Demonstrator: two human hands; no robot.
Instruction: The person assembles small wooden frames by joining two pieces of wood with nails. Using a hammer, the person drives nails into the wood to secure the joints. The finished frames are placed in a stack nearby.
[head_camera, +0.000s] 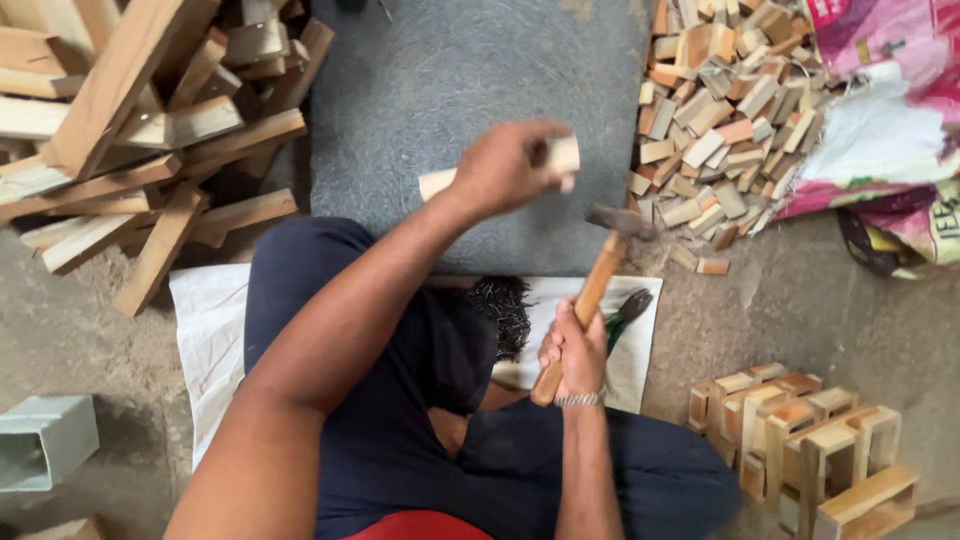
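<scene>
My left hand is closed around a short pale wooden piece, held over a grey stone slab. Another pale stick end shows just left of that wrist. My right hand grips the wooden handle of a hammer, whose dark metal head hangs raised near the slab's right edge. Dark nails lie heaped on a white sheet in front of my crossed legs.
Long wooden slats are stacked at the upper left. A heap of small wooden blocks lies at the upper right beside pink and white sacks. Assembled small wooden frames stand at lower right. A grey box sits at lower left. Green-handled pliers rest on the sheet.
</scene>
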